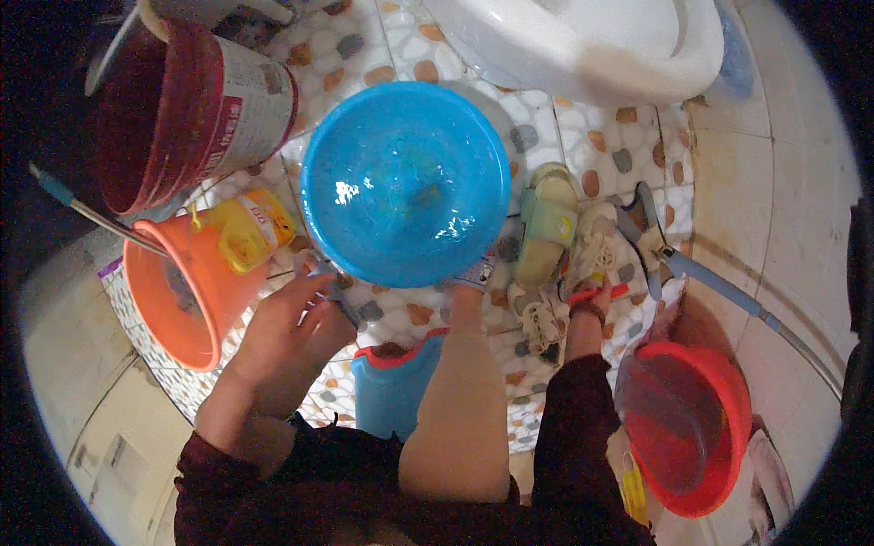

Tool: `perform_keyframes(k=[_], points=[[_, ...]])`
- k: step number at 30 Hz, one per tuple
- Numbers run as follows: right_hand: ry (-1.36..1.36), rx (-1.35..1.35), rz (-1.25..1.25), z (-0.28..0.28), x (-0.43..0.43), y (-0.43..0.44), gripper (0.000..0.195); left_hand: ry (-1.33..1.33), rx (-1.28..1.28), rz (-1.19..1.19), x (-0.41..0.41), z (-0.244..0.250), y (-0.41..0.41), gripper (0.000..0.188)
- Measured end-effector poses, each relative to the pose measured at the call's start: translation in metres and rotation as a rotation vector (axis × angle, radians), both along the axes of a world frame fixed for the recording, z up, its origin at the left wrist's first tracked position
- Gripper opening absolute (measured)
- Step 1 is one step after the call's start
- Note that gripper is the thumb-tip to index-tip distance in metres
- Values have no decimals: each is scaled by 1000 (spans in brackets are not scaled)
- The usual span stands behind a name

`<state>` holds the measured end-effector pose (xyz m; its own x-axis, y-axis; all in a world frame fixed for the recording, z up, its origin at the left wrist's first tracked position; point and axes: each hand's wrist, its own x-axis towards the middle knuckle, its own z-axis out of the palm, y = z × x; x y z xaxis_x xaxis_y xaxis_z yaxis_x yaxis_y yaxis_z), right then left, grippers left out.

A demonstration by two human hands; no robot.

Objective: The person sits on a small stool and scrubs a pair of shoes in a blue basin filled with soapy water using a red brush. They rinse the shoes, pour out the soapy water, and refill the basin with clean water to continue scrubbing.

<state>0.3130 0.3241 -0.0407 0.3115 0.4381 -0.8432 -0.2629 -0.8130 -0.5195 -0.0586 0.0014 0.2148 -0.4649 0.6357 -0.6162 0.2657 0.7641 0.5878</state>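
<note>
In front of me a round blue plastic basin [410, 239] holds water with a few ripples and glints. My left hand [297, 300] is by my bent left leg, near the foot; its fingers are apart and I see nothing held in them. Lower right of the basin, my right hand [593, 297] grips a slim red object [614, 291], perhaps a brush handle, with its far end hidden. Close to that hand are two pale lace-up shoes [537, 321], one nearer me and the other beyond it. A green slipper [546, 225] lies between basin and shoes.
A large maroon bucket [164, 123], an orange bucket [212, 300] and a yellow-labelled bottle [256, 228] stand left. Beneath me is a blue-and-red stool [389, 382]. Right are a red basin [734, 437] and a long-handled grey tool [724, 280]. White ceramic fixture [614, 61] stands ahead.
</note>
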Motion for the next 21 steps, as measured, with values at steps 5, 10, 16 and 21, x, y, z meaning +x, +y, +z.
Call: perform_keyframes(k=[5, 10, 16, 21], points=[[296, 250, 79, 143, -51, -41, 23, -26, 159, 66, 19, -2, 0, 30], [663, 180, 372, 195, -100, -72, 20, -606, 157, 370, 53, -42, -3, 28], [738, -203, 785, 122, -227, -131, 18, -1096, 233, 582, 82, -77, 25, 26], [759, -480, 589, 58, -303, -155, 17, -661, 304, 884, 64, -142, 39, 20]])
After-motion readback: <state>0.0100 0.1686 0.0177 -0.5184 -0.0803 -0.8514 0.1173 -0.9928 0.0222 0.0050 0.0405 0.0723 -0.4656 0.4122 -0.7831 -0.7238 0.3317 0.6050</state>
